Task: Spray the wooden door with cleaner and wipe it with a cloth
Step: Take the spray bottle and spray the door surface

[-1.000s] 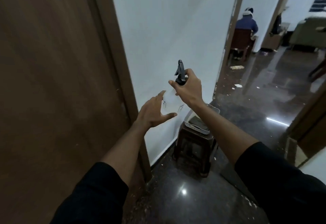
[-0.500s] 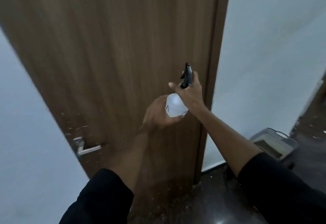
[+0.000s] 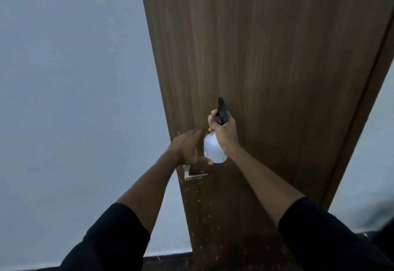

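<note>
Here, nearest me, my two dark sleeves (image 3: 110,234) reach forward. My left hand (image 3: 187,148) is spread open beside the white spray bottle (image 3: 213,149), its thumb just under the base; whether it touches is blurred. My right hand (image 3: 223,131) is clamped around the bottle's neck below the black trigger head (image 3: 221,110). Beyond stands the wooden door (image 3: 266,57), its metal handle (image 3: 193,174) at lower left, pale wall (image 3: 74,78) on the left

The wooden door (image 3: 266,57) is bare across the upper frame, while lower left the door handle (image 3: 193,175) juts out beneath both hands.
</note>
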